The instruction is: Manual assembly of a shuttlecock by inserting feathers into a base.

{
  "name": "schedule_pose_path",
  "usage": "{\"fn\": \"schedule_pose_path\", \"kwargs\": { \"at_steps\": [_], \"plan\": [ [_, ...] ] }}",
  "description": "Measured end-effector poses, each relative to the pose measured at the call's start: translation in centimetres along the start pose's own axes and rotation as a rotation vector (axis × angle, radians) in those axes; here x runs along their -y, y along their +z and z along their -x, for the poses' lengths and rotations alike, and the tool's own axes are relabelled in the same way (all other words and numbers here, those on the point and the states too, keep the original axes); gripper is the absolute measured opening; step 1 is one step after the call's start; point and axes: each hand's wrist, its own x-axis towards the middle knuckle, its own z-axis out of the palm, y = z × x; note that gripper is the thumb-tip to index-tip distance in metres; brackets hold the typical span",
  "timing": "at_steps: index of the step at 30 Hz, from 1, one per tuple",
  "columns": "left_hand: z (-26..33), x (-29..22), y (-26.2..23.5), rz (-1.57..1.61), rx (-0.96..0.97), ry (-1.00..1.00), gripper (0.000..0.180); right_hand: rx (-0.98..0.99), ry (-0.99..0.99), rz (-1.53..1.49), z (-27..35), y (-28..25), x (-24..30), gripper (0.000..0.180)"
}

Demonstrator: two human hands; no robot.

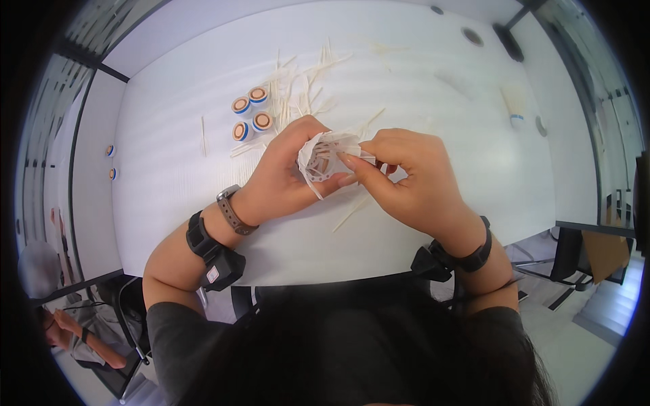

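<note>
A white, cone-shaped shuttlecock skirt (344,143) is held between my hands over the near middle of the table, its wide mouth facing up at me. Small dots ring its inside; whether a base is fixed below is hidden. My left hand (281,166) curls around its left side, with the thumb under the near rim. On the right edge, my right hand (416,176) pinches a white strip of it between thumb and fingertips. Beyond my left hand stand several round shuttlecock bases (263,121) with tan tops and blue bands.
Loose white feather strips (305,84) lie scattered past my hands, with one single strip (203,135) farther left. A shuttlecock (516,108) with a blue band lies at the right. Low white partitions (101,149) border the table. Another person (88,338) sits at lower left.
</note>
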Motion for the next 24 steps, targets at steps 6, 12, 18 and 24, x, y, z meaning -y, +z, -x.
{"fn": "schedule_pose_path", "kwargs": {
  "at_steps": [6, 12, 18, 24],
  "plan": [
    [-0.31, 0.0, 0.24, -0.015, 0.004, -0.017, 0.033, -0.025, -0.077, 0.113, 0.19, 0.07, -0.09, 0.007],
    [-0.13, 0.12, 0.4, 0.082, -0.004, -0.09, 0.031, -0.06, -0.104, 0.097, 0.11, 0.31, -0.29, 0.005],
    [-0.07, -0.15, 0.6, 0.086, -0.022, -0.106, 0.03, -0.045, -0.101, 0.067, 0.15, 0.28, -0.1, 0.006],
    [-0.03, -0.29, 0.4, 0.059, -0.028, -0.134, 0.031, -0.051, -0.08, 0.078, 0.15, 0.33, 0.01, 0.008]
  ]
}}
